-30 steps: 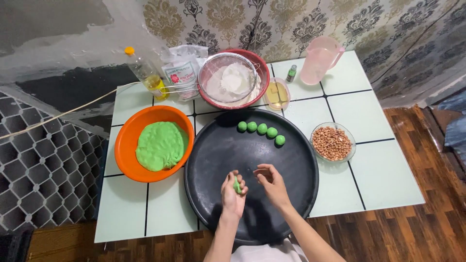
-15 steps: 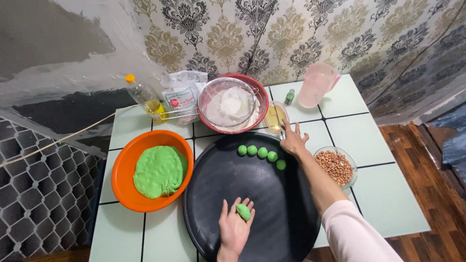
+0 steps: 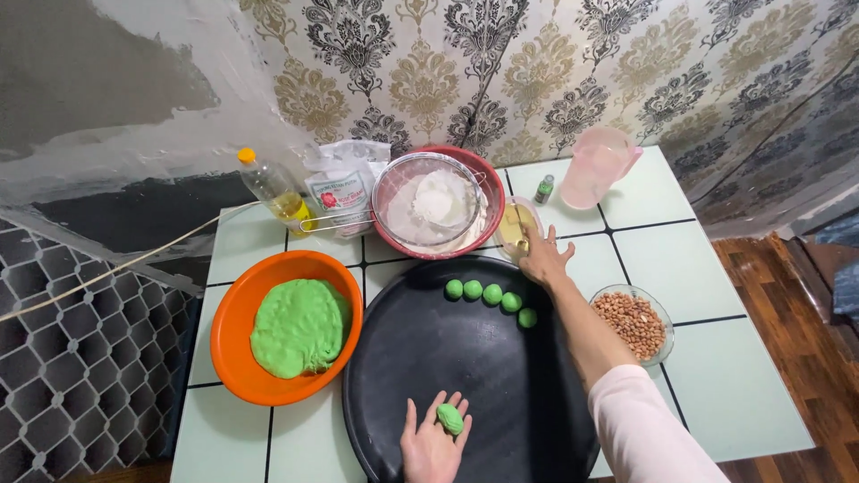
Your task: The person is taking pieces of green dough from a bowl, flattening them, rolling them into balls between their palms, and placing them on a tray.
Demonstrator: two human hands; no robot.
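Left hand (image 3: 431, 443) lies palm up over the near edge of the one black round tray (image 3: 420, 358), fingers spread loose, with a single oval green dough piece (image 3: 450, 418) resting on the palm, not gripped. Far to the left, one orange bowl (image 3: 234, 313) holds a mound of green dough (image 3: 300, 326) near the counter's left edge. At the back edge stand one oil bottle (image 3: 273, 190) with a yellow cap, one white bag (image 3: 344, 183), and one red bowl (image 3: 479, 192) with a wire sieve (image 3: 434, 207) of white flour resting in it. Five green dough balls (image 3: 490, 295) sit in a curved row at the tray's far side. Right hand (image 3: 544, 258) reaches flat, fingers released, to one small glass dish (image 3: 512, 225) of yellowish liquid. One small green bottle (image 3: 543, 190) and one pink jug (image 3: 595, 165) stand at the back right; one glass bowl of peanuts (image 3: 633, 319) sits toward the right edge. White tiles with dark joints cover the counter (image 3: 734, 376). Patterned damask wallpaper rises behind; wooden flooring shows on the right.
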